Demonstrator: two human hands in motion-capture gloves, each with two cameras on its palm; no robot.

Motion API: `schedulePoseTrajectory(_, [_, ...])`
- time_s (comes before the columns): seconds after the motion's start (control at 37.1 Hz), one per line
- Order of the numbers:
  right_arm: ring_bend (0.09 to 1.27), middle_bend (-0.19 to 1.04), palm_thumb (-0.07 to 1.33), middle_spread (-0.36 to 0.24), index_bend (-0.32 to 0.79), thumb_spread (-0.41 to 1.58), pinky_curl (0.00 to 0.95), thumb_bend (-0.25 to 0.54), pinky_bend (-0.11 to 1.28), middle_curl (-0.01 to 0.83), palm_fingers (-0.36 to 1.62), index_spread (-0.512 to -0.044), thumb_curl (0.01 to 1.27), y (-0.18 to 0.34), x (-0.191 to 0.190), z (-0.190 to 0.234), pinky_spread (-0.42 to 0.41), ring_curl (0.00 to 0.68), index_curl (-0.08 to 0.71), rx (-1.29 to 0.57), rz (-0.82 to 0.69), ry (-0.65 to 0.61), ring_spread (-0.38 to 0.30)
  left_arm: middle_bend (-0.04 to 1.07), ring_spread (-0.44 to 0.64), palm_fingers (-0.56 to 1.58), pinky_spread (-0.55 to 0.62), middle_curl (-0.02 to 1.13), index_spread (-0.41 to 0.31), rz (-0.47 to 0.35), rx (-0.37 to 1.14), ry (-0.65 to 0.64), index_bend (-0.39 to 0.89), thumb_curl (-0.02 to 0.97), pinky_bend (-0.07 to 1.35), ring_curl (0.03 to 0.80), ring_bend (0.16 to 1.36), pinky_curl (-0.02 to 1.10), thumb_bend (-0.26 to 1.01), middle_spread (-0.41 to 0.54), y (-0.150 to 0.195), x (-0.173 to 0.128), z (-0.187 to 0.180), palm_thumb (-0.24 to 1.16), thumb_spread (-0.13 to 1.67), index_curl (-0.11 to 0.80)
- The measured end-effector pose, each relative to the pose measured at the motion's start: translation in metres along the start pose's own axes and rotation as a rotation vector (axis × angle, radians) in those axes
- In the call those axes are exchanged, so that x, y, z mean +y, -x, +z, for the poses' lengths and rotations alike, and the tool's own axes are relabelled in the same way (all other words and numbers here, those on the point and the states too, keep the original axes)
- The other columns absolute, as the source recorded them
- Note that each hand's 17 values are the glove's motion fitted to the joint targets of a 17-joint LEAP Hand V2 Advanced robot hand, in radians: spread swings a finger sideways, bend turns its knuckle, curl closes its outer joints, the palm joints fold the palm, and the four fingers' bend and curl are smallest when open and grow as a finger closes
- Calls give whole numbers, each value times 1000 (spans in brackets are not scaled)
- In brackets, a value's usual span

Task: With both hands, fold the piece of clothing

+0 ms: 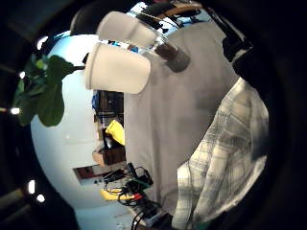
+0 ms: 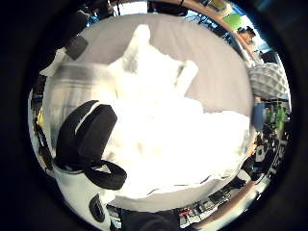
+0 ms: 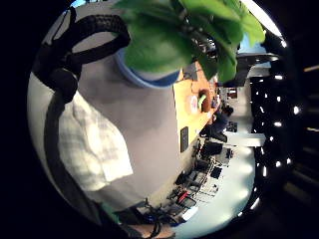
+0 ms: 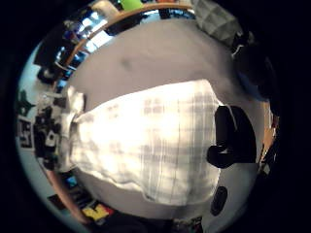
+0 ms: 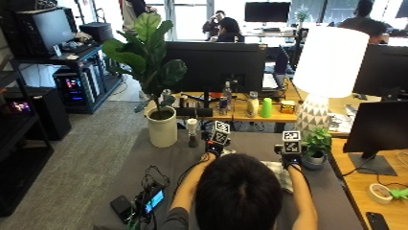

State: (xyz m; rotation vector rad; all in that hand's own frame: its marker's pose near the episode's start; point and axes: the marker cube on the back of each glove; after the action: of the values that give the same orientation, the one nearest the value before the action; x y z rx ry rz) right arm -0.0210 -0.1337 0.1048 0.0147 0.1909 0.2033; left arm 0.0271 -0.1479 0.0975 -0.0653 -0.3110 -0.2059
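The outside view looks forward from above and behind the person's head. Four palm views sit close over the shirt, which both thumb-side views share beyond their fingers.

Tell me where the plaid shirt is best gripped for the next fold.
Probably the far short edge of the plaid shirt, one hand at each corner. It lies spread flat on the grey table, so coming from above and pinching the corners should lift the edge evenly.

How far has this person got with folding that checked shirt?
Barely started, it seems. The plaid shirt lies spread on the grey table, with no clear fold visible. The left hand and right hand are over it, but the head hides whether they grip it. All the folding seems to remain.
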Motion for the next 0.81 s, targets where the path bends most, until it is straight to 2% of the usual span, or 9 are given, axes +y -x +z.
schedulePoseTrajectory(0.05, [550, 240, 1045, -153, 42, 651, 452, -15, 545, 507, 989, -254, 714, -9, 9, -1, -199, 480, 392, -23, 32, 32, -206, 128, -238, 638, -212, 529, -146, 4, 18, -23, 92, 364, 443, 446, 523, 454, 40, -209, 1, 10, -6, 350, 1343, 340])
schedulePoseTrajectory(0.13, [554, 247, 990, -145, 50, 787, 442, -32, 518, 506, 992, -250, 680, -22, 32, 5, -180, 476, 365, -74, 91, 178, -197, 115, -218, 614, -188, 488, -134, 6, 27, -50, 96, 347, 458, 429, 525, 443, 8, -185, 2, 28, -9, 334, 1293, 325])
schedulePoseTrajectory(0.27, [523, 259, 868, -117, 63, 959, 434, -54, 491, 505, 927, -236, 619, -30, 70, 31, -121, 466, 332, -196, 147, 449, -164, 123, -190, 607, -169, 452, -129, 86, 70, 54, 135, 327, 464, 418, 523, 434, -19, -163, -12, 60, 19, 325, 1243, 323])
schedulePoseTrajectory(0.38, [464, 183, 696, -57, 48, 1060, 458, -84, 536, 487, 622, -219, 551, -33, 90, 56, 7, 468, 317, -262, 224, 579, -74, 98, -131, 506, -98, 420, -136, 100, 52, 170, 204, 287, 418, 418, 500, 428, -47, -115, -20, 73, 54, 219, 1243, 355])
schedulePoseTrajectory(0.4, [488, 216, 705, -59, 75, 1080, 454, -56, 525, 494, 700, -221, 547, -32, 93, 62, 2, 476, 321, -283, 226, 593, -86, 112, -133, 547, -110, 420, -139, 111, 56, 206, 199, 286, 435, 419, 502, 435, -35, -118, -22, 76, 62, 226, 1239, 357])
schedulePoseTrajectory(0.43, [442, 140, 659, -30, 29, 1095, 443, -71, 546, 462, 526, -217, 529, -31, 95, 67, 59, 446, 289, -304, 221, 600, -33, 87, -83, 386, -30, 398, -127, 123, 69, 242, 195, 269, 361, 406, 487, 405, -57, -78, -23, 78, 70, 170, 1247, 359])
schedulePoseTrajectory(0.48, [452, 149, 629, -3, 37, 1121, 458, -56, 585, 456, 443, -212, 509, -28, 97, 75, 106, 458, 283, -331, 211, 573, 10, 87, -34, 302, 30, 398, -111, 128, 116, 292, 163, 250, 388, 429, 513, 429, -48, -45, -25, 81, 84, 130, 1274, 360])
schedulePoseTrajectory(0.62, [467, 173, 592, 34, 43, 1172, 427, -32, 618, 428, 423, -198, 473, -24, 79, 84, 172, 418, 228, -314, 274, 335, 62, 94, 73, 190, 128, 344, -81, 101, 197, 331, 141, 210, 437, 410, 520, 414, -30, 23, -25, 81, 94, 46, 1342, 344])
schedulePoseTrajectory(0.81, [580, 245, 717, 20, 9, 1190, 405, 25, 655, 435, 602, -181, 474, -14, 67, 76, 78, 418, 165, -297, 348, 197, -16, 124, 142, 178, 193, 303, -70, 83, 170, 378, 164, 187, 454, 383, 535, 394, -8, 47, -23, 83, 91, 30, 1390, 346])
